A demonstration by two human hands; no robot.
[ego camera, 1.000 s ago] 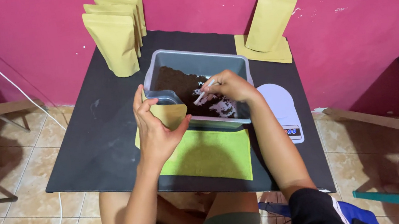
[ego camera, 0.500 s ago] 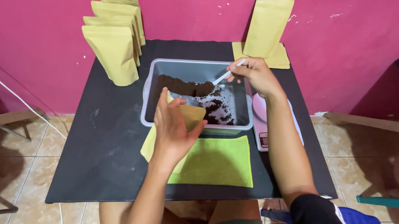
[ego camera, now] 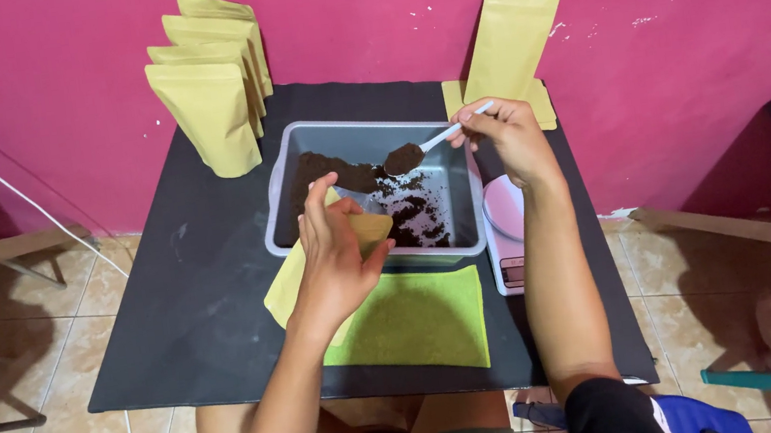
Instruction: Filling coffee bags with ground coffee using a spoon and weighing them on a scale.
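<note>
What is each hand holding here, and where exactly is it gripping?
The left hand grips a yellow-brown pouch near its open top. The right hand pinches a white spoon by its handle end, its bowl heaped with dark powder.

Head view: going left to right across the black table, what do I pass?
Row of standing tan pouches → left hand holding an open pouch → grey tub of dark grounds → loaded spoon → right hand → tan pouch leaning on the wall.
</note>
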